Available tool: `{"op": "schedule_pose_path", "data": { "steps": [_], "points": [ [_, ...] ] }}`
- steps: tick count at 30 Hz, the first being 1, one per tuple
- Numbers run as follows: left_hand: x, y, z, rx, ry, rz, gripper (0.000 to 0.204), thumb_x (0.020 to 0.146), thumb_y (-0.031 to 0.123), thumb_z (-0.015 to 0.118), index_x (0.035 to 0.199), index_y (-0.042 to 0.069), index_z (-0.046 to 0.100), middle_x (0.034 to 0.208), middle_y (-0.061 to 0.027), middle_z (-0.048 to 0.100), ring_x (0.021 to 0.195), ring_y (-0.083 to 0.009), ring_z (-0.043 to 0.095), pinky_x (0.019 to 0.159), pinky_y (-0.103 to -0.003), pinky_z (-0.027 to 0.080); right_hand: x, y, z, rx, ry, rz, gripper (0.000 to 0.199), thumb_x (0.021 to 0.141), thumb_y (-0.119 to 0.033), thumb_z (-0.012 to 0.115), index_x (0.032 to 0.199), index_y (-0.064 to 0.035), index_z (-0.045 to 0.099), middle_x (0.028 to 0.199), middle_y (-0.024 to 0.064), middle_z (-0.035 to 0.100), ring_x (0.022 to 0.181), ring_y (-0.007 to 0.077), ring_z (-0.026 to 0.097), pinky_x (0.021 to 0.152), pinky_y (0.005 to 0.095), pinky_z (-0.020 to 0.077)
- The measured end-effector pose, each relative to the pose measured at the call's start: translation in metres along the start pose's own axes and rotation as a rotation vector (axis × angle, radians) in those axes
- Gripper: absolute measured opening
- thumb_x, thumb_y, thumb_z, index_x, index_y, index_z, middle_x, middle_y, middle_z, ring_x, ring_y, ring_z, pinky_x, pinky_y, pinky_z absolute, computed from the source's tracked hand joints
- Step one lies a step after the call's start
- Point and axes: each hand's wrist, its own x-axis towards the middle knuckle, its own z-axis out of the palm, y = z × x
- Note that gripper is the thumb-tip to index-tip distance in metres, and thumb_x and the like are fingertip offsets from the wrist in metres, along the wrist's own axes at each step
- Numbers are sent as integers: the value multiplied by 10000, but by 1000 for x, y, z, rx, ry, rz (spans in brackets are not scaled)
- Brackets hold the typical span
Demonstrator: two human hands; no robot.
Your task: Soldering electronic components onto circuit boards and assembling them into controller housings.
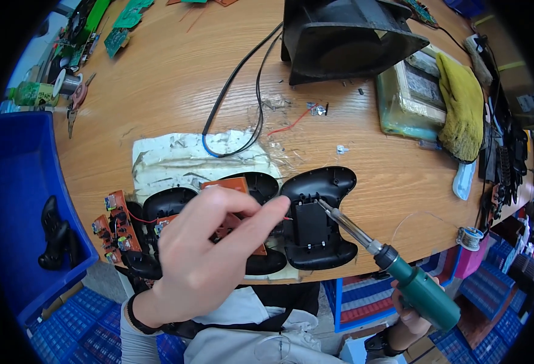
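Note:
My right hand [408, 306] is wrapped round the green handle of a soldering iron [428, 294]. The iron's tip touches or hovers just over the upper edge of the battery compartment on a black game controller shell [340, 182]. Reaching over the neighbouring shells, my left hand [209, 249] pinches a thin red wire [287, 218] beside that compartment; its fingertips partly hide the wire. Under this hand lie an orange circuit board [233, 184] and a second black controller shell [261, 182]. A third shell [167, 200] sits farther left, beside several orange boards [123, 221] with red wires.
A blue bin [21, 158] at the left holds black shell parts [57, 233]. Behind the shells lies a stained white cloth [176, 161]. A black fan [346, 48] stands at the back, near a yellow glove [461, 103]. A solder spool [470, 238] is at the right edge.

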Motion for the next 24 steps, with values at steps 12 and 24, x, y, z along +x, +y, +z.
{"op": "schedule_pose_path", "data": {
  "steps": [12,24],
  "points": [
    [-6,-16,35,-59,-4,-76,151,686,-33,689,818,2,626,909,-87,576,783,-222,556,635,-283,458,7,-16,14,-196,31,14,450,639,-397,720,776,19,615,562,28,565,463,150,509,445,252,338],
    [-4,-17,42,31,-4,-36,150,667,-1,701,797,16,627,976,-88,589,873,-260,550,717,-334,440,11,-6,10,-285,-54,-166,460,603,-300,778,862,53,635,616,63,633,496,131,592,490,206,451]
  ]
}}
